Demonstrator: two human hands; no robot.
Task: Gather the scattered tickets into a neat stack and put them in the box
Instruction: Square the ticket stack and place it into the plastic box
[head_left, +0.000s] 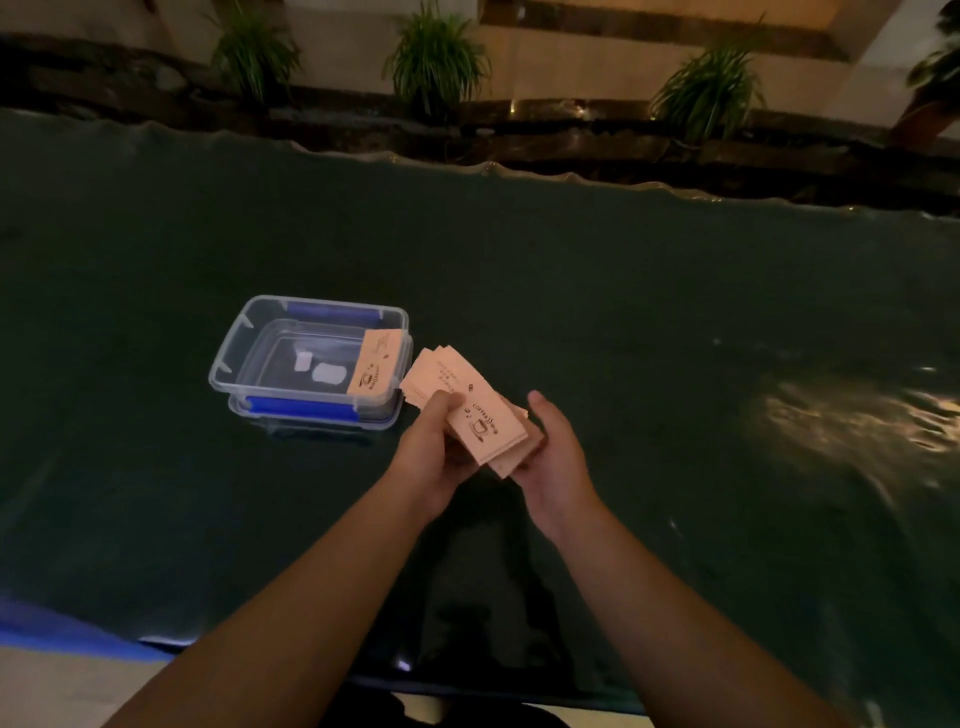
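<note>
Holding tickets (470, 408) above desk (675, 322), just right of box (249, 338): left hand (439, 447) and right hand (553, 452) both clasp the bundle. Edges fanned, unsquared. Risk: loose slips slide out during transfer; one ticket (375, 366) rests against the box's right wall.

1. Top ticket (480, 426) of the held bunch says "COFFEE" in dark print, curved over a little cup drawing.
2. Ticket in the box (375, 366) has the same cup logo, but its wording is too small to read.
</note>
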